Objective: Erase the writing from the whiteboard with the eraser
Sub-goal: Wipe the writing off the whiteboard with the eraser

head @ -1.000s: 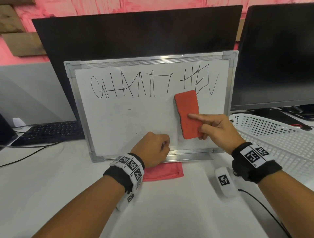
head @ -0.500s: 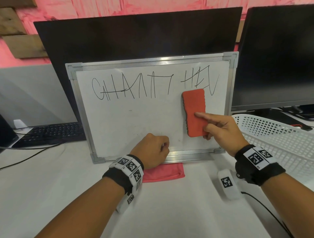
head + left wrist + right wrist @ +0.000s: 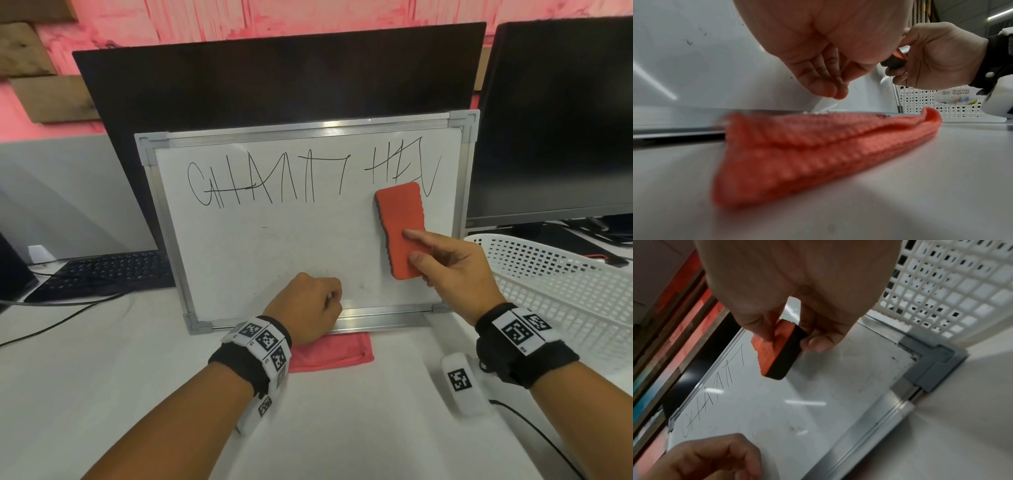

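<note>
With the right hand (image 3: 455, 270) gripping the eraser (image 3: 400, 226) below the writing (image 3: 308, 178), the left hand (image 3: 308, 308), curled and holding nothing, may let the leaning whiteboard (image 3: 260, 253) slip.

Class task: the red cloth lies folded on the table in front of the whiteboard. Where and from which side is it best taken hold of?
Pinch the red cloth at its thick folded edge on the right, coming from the right side along the table. That rounded fold stands proud of the surface, and the left hand hangs above the cloth's other end.

eraser (image 3: 400, 229) lower end hidden by right hand (image 3: 452, 270), red cloth (image 3: 818, 151) blurred, writing (image 3: 308, 180) illegible
</note>
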